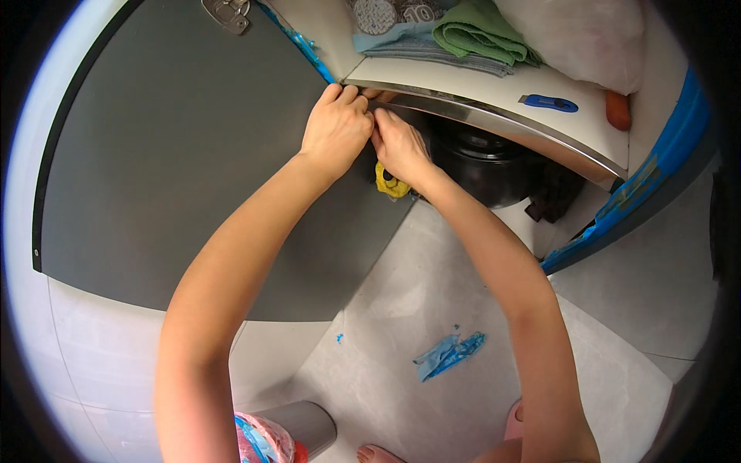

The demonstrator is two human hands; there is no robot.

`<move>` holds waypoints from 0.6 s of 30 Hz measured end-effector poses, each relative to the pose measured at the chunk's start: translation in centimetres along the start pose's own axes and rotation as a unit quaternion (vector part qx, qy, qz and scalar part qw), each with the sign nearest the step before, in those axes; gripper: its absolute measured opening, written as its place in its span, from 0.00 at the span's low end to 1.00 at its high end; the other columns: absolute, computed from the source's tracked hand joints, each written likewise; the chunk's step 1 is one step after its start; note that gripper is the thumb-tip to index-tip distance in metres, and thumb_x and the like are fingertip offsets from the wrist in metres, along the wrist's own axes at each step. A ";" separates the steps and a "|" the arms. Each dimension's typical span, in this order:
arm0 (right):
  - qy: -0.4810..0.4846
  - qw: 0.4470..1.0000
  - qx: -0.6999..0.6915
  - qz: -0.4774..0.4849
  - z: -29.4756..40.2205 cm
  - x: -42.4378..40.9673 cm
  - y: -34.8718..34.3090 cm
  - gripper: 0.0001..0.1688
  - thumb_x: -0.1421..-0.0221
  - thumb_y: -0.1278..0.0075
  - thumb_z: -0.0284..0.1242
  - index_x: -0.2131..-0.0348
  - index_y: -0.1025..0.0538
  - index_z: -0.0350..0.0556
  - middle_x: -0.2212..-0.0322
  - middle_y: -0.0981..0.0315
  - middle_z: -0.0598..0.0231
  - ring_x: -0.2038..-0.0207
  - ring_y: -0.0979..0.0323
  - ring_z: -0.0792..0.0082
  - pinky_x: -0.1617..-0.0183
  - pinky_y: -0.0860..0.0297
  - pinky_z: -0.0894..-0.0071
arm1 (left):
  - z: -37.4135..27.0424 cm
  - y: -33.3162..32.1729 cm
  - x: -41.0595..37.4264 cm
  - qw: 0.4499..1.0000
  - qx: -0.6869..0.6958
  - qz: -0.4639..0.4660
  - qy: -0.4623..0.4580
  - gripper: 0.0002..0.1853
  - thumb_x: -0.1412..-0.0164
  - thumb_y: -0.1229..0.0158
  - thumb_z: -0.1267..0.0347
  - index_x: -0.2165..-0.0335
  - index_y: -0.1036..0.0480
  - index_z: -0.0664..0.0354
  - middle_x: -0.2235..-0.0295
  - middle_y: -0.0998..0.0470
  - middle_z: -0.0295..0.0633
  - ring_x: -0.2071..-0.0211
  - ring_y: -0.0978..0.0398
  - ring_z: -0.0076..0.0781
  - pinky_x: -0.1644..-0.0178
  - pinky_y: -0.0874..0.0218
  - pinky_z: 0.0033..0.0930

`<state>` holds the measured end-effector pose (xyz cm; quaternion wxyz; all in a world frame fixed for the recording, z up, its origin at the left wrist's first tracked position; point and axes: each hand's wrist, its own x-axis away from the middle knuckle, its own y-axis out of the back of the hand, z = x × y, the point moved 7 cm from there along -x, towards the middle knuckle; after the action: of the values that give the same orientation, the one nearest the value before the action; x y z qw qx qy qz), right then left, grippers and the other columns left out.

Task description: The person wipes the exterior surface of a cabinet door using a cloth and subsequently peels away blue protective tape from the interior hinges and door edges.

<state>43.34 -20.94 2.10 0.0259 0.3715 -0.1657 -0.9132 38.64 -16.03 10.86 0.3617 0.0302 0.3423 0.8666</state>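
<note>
My left hand is at the inner edge of a grey cabinet door, by the left end of a shiny metal edge strip. Close beside it, almost touching, is my right hand. The fingers of both are bent, and what they pinch, if anything, is hidden. Blue tape, torn in places, runs along the door edge and ends near my left fingertips. More blue tape covers the cabinet's right edge. A blue utility knife with its blade tip showing lies on the white shelf.
Green cloth, grey cloths and a white bag sit on the shelf. Below are a black pot and a yellow bundle. Crumpled blue tape lies on the floor, near a lined bin.
</note>
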 end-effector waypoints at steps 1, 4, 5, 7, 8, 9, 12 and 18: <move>0.008 1.000 -0.016 -0.001 -0.1 0.1 0.1 0.07 0.42 0.50 0.22 0.64 0.33 0.41 0.65 0.27 0.47 0.63 0.29 0.38 0.62 0.32 0.48 | -0.2 -0.2 -0.1 1.000 0.008 0.016 0.009 0.04 0.48 0.43 0.70 0.73 0.22 0.52 0.69 0.26 0.30 0.59 0.31 0.28 0.51 0.43 0.32; 0.025 0.998 -0.052 0.001 0.1 0.1 0.2 0.08 0.42 0.50 0.23 0.64 0.33 0.41 0.64 0.27 0.47 0.63 0.29 0.38 0.62 0.32 0.48 | -0.4 -0.2 0.1 1.000 0.013 0.016 0.007 0.03 0.49 0.43 0.70 0.74 0.22 0.51 0.69 0.26 0.30 0.58 0.31 0.28 0.51 0.44 0.32; 0.025 0.998 -0.054 0.004 0.1 0.1 0.2 0.08 0.42 0.50 0.23 0.63 0.33 0.42 0.64 0.27 0.47 0.62 0.28 0.39 0.62 0.31 0.47 | -0.4 -0.2 0.2 1.000 0.012 0.008 0.001 0.03 0.49 0.43 0.70 0.73 0.23 0.51 0.68 0.26 0.30 0.58 0.31 0.28 0.51 0.44 0.32; 0.019 0.997 -0.070 -0.003 -0.4 0.8 0.4 0.09 0.42 0.49 0.23 0.62 0.32 0.42 0.63 0.27 0.49 0.62 0.27 0.41 0.61 0.31 0.48 | -0.3 -0.3 0.5 1.000 -0.001 0.008 -0.010 0.03 0.49 0.43 0.70 0.73 0.23 0.52 0.68 0.26 0.30 0.58 0.31 0.28 0.51 0.44 0.32; 0.015 0.996 -0.085 -0.014 -0.7 1.3 0.6 0.10 0.43 0.48 0.22 0.61 0.31 0.42 0.64 0.27 0.51 0.63 0.27 0.43 0.62 0.31 0.51 | -0.3 -0.4 0.6 1.000 -0.007 0.008 -0.016 0.03 0.48 0.43 0.70 0.73 0.23 0.52 0.68 0.26 0.30 0.57 0.31 0.28 0.50 0.44 0.32; 0.010 0.995 -0.098 -0.025 -1.2 1.9 0.8 0.11 0.44 0.48 0.21 0.60 0.31 0.42 0.64 0.27 0.53 0.64 0.27 0.45 0.62 0.31 0.53 | -0.3 -0.3 0.5 1.000 -0.005 0.007 -0.014 0.03 0.48 0.44 0.70 0.73 0.23 0.52 0.68 0.26 0.31 0.57 0.31 0.28 0.50 0.44 0.32; 0.006 0.998 -0.069 -0.003 -2.0 2.5 0.0 0.12 0.46 0.46 0.20 0.61 0.29 0.43 0.63 0.26 0.56 0.63 0.26 0.50 0.61 0.30 0.57 | -0.4 -0.2 0.4 1.000 0.005 0.006 -0.010 0.04 0.48 0.44 0.71 0.72 0.24 0.52 0.69 0.26 0.31 0.57 0.31 0.28 0.50 0.44 0.32; -0.008 1.000 -0.028 -0.006 -2.5 2.0 -0.6 0.09 0.46 0.45 0.21 0.65 0.29 0.43 0.65 0.26 0.56 0.64 0.26 0.48 0.62 0.29 0.55 | -0.5 -0.2 0.4 1.000 0.018 0.009 -0.008 0.04 0.48 0.44 0.71 0.72 0.24 0.52 0.69 0.26 0.32 0.58 0.31 0.29 0.50 0.43 0.32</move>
<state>43.64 -21.45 -1.05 0.0296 0.3638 -0.1381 -0.9207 38.30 -15.95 10.34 0.3562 0.0463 0.3551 0.8631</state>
